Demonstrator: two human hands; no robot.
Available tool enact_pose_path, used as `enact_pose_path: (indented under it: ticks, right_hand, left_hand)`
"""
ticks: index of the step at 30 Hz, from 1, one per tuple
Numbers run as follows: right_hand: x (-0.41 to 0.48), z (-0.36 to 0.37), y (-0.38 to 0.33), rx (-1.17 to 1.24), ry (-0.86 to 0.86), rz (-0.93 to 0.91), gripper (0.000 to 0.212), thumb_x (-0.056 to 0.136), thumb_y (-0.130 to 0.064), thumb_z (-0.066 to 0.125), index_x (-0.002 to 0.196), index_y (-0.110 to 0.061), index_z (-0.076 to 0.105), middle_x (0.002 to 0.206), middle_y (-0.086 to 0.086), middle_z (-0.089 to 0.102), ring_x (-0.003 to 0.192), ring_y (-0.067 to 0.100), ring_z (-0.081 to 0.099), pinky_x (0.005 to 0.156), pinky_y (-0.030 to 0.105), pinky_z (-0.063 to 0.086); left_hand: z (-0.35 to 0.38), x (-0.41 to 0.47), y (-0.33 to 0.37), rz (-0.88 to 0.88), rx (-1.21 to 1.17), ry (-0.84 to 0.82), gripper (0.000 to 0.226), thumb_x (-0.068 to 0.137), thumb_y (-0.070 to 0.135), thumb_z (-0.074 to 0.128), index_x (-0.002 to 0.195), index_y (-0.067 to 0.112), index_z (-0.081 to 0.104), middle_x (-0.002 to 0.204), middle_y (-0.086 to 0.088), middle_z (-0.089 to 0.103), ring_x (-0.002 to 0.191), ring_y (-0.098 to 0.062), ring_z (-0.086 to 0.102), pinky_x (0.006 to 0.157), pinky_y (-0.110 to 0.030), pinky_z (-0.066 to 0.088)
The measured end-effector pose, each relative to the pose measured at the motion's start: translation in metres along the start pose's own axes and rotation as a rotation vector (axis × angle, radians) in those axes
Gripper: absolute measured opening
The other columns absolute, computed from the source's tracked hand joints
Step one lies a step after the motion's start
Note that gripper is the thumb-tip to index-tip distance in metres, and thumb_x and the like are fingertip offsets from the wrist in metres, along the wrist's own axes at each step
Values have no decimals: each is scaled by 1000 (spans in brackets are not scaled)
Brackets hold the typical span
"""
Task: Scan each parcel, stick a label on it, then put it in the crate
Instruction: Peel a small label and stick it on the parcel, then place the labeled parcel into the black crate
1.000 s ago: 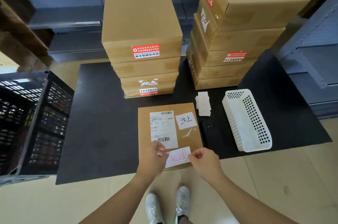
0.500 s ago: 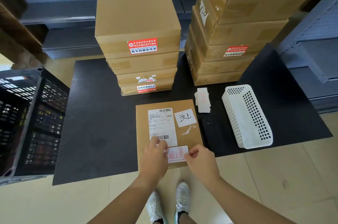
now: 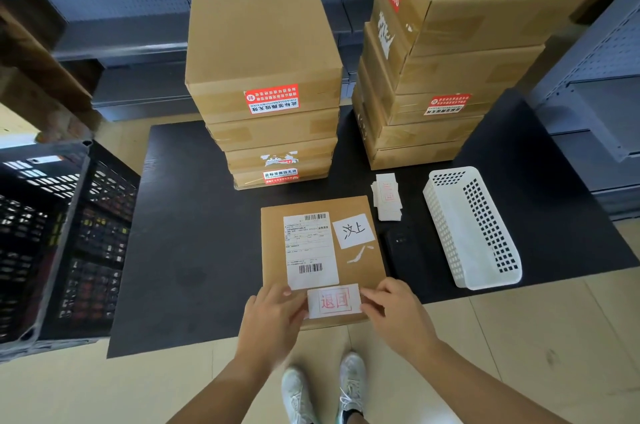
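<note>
We press one stamped label (image 3: 334, 300) onto one parcel (image 3: 360, 271), our left hand (image 3: 273, 316) and right hand (image 3: 398, 312) flat-fingered, grasping nothing. One crate (image 3: 100, 233) stands left; two box stacks (image 3: 266, 42) stand behind.

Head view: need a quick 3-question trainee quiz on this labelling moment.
1. True or false: the parcel lies inside the black crate.
2. Multiple choice: where on the parcel's top face is the red-stamped label? A) by the edge nearest the person; B) by the far edge; C) over the top barcode.
3. Short answer: which hands touch the red-stamped label?

Key
1. False. The parcel lies on the black mat, and the crate stands to its left.
2. A.
3. Both: the left hand at the label's left end and the right hand at its right end.
</note>
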State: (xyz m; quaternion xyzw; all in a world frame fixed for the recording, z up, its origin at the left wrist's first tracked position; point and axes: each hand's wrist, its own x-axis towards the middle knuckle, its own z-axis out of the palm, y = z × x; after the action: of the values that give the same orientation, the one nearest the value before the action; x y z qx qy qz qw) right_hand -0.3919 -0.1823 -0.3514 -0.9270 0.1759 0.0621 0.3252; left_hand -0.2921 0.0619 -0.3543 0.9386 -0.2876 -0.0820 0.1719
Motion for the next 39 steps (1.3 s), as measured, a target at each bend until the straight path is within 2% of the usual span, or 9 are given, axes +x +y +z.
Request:
enact_pose_path:
  ticks: [4,8,14,23,26,29,33,37,39]
  right_hand:
    - [1,3,0,24,156,-63,34,91,-29,74,125,-23,73,102,-13,54,99,10,51,84,30,52]
    - [3,21,-14,-110,173,-351,20,91,-35,61,108,-31,72,100,-10,55,91,11,50,76,31,48]
    - [14,29,-15,-163,160,-313,28,91,-46,52,108,-39,73,94,-13,53,90,9,50,77,29,38]
    - [11,6,12,-191,125,-259,30,83,-44,74,111,-34,79,95,-17,49,88,6,43,79,29,38]
    - [10,6,7,-75,62,-76,42,89,-42,75,129,-30,71,111,-20,46,106,6,44,94,27,40]
    - [13,-5,-6,219,115,248,64,93,-40,71,151,-25,48,136,-10,44,129,11,42,109,32,42]
    - [30,-7,-9,389,-16,536,75,93,-48,69,156,-23,36,147,1,47,129,21,53,106,40,50]
    - [35,-1,-15,621,-113,630,54,100,-43,61,148,-26,45,121,-8,68,107,11,65,84,29,53]
    - [33,0,-17,681,-102,607,43,102,-41,57,144,-33,47,115,-14,67,103,5,63,77,23,48]
  left_hand:
    - [1,0,3,-60,-71,69,45,79,35,74,121,33,58,104,6,60,89,-24,58,71,-39,49]
    - [10,1,8,122,-16,68,39,89,44,51,125,34,61,112,12,52,99,-11,50,75,-31,43]
    - [19,6,17,273,58,20,32,92,40,46,119,37,63,112,10,58,94,-14,55,79,-28,43]
    - [7,0,2,183,34,11,30,94,44,44,117,39,63,110,17,55,98,-11,56,76,-26,39]
    - [3,0,3,48,-11,-8,29,92,42,48,117,37,60,113,15,53,99,-14,55,80,-33,45]
    - [-6,5,3,-302,-168,-21,53,89,38,60,139,35,46,132,10,49,122,-22,46,100,-44,43]
    - [-5,16,-11,-680,-482,-109,86,90,49,65,158,21,20,156,0,32,145,-26,27,118,-48,29]
    - [-4,18,-12,-742,-924,-228,43,95,42,64,134,37,47,133,7,62,114,-9,63,89,-26,55]
    - [-9,18,-7,-747,-1038,-247,39,99,36,60,132,38,41,122,15,64,104,-2,65,71,-14,51]
